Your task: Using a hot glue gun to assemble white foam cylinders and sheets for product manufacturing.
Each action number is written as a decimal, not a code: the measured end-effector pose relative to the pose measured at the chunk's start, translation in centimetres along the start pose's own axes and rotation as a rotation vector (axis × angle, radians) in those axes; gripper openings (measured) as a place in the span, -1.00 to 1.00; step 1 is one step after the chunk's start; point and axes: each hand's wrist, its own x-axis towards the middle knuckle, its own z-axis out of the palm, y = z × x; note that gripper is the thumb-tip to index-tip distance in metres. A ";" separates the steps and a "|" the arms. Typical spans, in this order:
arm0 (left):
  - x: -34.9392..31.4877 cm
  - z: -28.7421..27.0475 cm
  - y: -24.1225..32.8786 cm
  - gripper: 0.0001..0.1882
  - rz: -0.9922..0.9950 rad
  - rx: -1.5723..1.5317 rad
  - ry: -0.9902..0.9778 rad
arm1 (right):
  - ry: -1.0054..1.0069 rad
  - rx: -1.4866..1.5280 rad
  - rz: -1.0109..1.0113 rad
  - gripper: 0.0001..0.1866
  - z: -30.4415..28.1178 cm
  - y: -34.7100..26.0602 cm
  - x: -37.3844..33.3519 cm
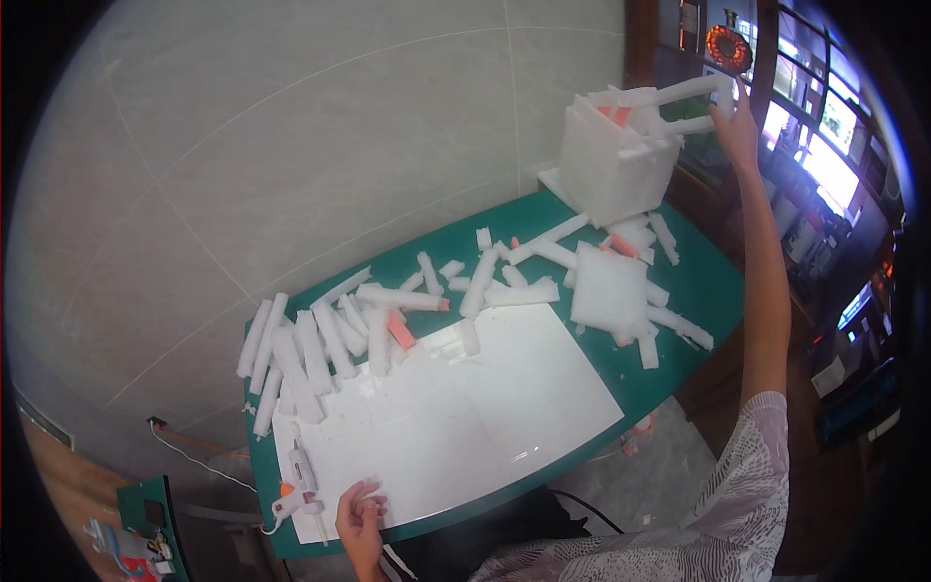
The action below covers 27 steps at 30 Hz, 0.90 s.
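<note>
At the upper right my right arm reaches far out. My right hand [739, 131] is closed on a white foam frame [720, 97], which looks U-shaped and meets the side of a white foam box [618, 160]. Pink pieces show at the top of that box. Whether the frame is fixed to the box or only touches it, I cannot tell. My left hand [361, 519] rests near the front edge of the white board [485, 407], fingers loosely curled and apart, with nothing seen in them. Left of it lies a white hot glue gun [303, 475] with an orange part.
The green table [572, 441] carries several white foam strips [310, 349] along its wall side. A square foam slab [609, 286] lies at the right among strips and pink bits [401, 331]. A tiled wall [320, 126] borders the table; a glass-fronted cabinet stands beyond my right hand.
</note>
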 end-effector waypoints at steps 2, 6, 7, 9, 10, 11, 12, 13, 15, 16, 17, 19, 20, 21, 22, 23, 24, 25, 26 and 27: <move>0.0 0.4 0.3 -0.58 0.012 -0.016 0.030 | 0.025 -0.031 -0.068 -0.17 0.2 -0.6 0.6; -0.1 0.4 0.0 -0.59 0.061 -0.015 0.058 | -0.022 0.116 -0.122 -0.27 1.8 0.1 2.4; 0.0 0.6 -0.2 -0.59 0.066 -0.022 0.055 | -0.045 0.123 -0.148 -0.31 2.2 1.0 2.9; -0.3 0.7 -0.4 -0.61 0.091 -0.010 0.076 | -0.106 0.205 -0.057 -0.36 3.4 1.3 2.9; -0.3 1.0 -0.5 -0.61 0.095 -0.017 0.079 | -0.119 0.090 -0.086 -0.35 3.3 2.2 3.2; -0.4 1.1 -0.4 -0.62 0.105 -0.005 0.084 | -0.136 -0.021 -0.112 -0.34 3.2 2.5 3.2; -0.5 1.3 -0.4 -0.62 0.113 0.008 0.090 | -0.171 -0.068 -0.093 -0.32 3.1 2.7 3.3; -0.6 1.5 -0.4 -0.62 0.110 0.006 0.096 | -0.174 -0.064 -0.097 -0.32 3.1 3.0 3.4; -0.8 1.5 -0.2 -0.64 0.128 0.002 0.119 | -0.217 -0.135 -0.046 -0.31 3.6 2.5 3.0; -0.8 1.3 -0.2 -0.64 0.124 0.007 0.133 | -0.226 -0.124 -0.049 -0.31 3.5 2.4 2.7; -1.0 0.9 -0.2 -0.66 0.126 0.025 0.137 | -0.236 -0.129 -0.029 -0.31 3.4 1.8 2.1; -0.9 1.0 -0.4 -0.68 0.118 0.029 0.151 | -0.214 -0.161 -0.043 -0.29 3.0 4.1 2.9; -0.6 1.3 -0.4 -0.69 0.126 0.001 0.128 | -0.248 -0.176 0.007 -0.29 2.5 5.9 3.7; -0.3 1.4 -0.6 -0.70 0.135 -0.030 0.105 | -0.219 -0.107 -0.024 -0.26 2.0 7.7 4.2; -0.5 1.2 -0.6 -0.71 0.156 -0.012 0.121 | -0.276 -0.049 0.082 -0.26 2.4 6.9 2.9; -0.3 1.4 -0.7 -0.71 0.150 -0.022 0.134 | -0.267 -0.058 0.113 -0.27 1.8 8.3 3.3; -0.2 1.4 -0.5 -0.72 0.143 -0.010 0.128 | -0.282 0.008 0.146 -0.28 1.6 8.2 2.5; 0.0 1.6 -0.5 -0.73 0.139 -0.013 0.102 | -0.282 0.031 0.145 -0.27 0.8 9.4 3.0; 0.0 1.7 -0.4 -0.75 0.142 -0.014 0.113 | -0.287 0.036 0.207 -0.27 0.6 9.1 2.3; -0.2 1.5 -0.5 -0.75 0.141 -0.015 0.109 | -0.287 0.037 0.272 -0.26 0.0 8.6 1.8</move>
